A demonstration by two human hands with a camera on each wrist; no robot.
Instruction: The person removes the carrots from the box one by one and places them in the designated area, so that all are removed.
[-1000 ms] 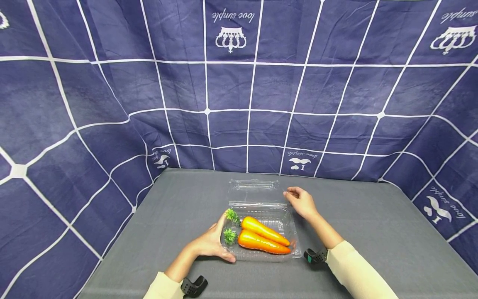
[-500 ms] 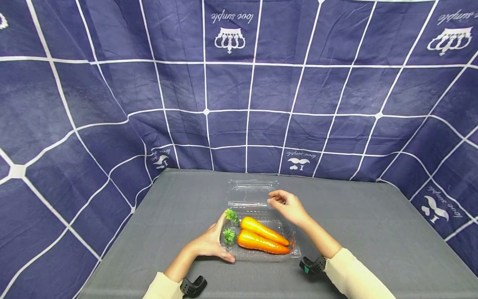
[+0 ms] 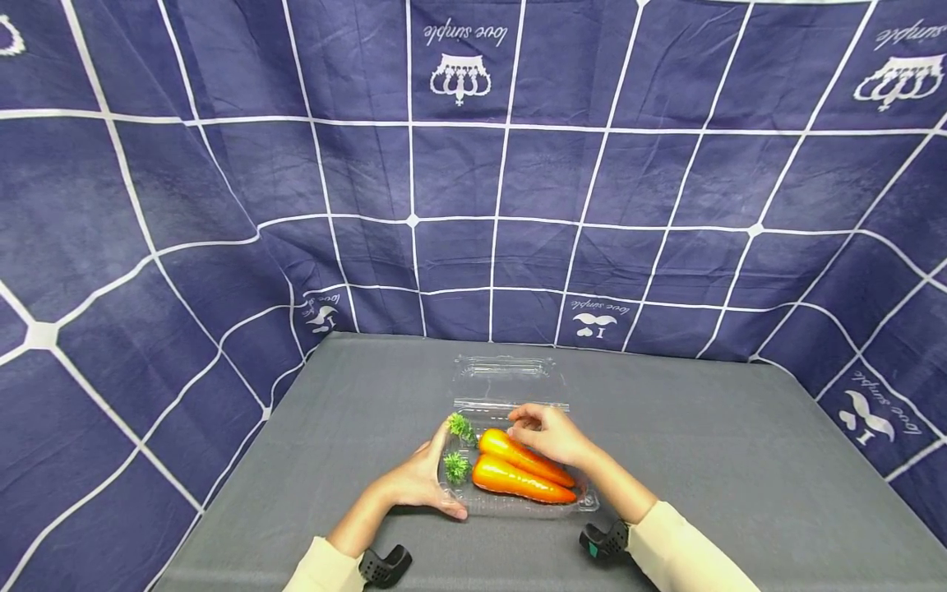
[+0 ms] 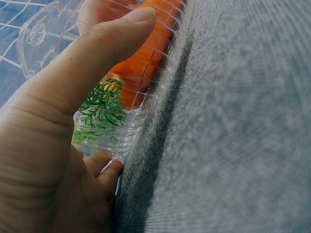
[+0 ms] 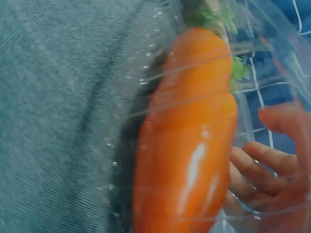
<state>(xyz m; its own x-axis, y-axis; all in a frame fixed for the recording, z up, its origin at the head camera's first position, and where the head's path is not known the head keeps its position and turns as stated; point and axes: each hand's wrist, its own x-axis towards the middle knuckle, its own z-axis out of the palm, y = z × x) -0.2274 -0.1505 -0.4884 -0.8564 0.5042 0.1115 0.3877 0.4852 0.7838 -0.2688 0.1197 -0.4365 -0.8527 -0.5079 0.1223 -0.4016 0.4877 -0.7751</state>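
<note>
A clear plastic box (image 3: 588, 500) with its lid (image 3: 506, 382) folded back stands on the grey table. Two orange carrots lie side by side in it, a far carrot (image 3: 497, 442) and a near carrot (image 3: 518, 480), their green tops (image 3: 456, 468) to the left. My left hand (image 3: 414, 481) grips the box's left end, thumb at the front wall and fingers round the far side, as the left wrist view shows. Over the far carrot is my right hand (image 3: 555, 437), fingers loosely bent, thumb apart from them (image 5: 277, 189). Whether its fingertips touch the carrot, I cannot tell.
The grey cloth-covered table (image 3: 710, 436) extends to both sides of the box. A blue curtain (image 3: 533, 181) with white lines hangs behind it and along the sides. Black bands (image 3: 385, 566) are on both wrists.
My right hand has moved from beside the lid's right edge leftward and nearer, down over the far carrot. The left hand, box and carrots have stayed in place.
</note>
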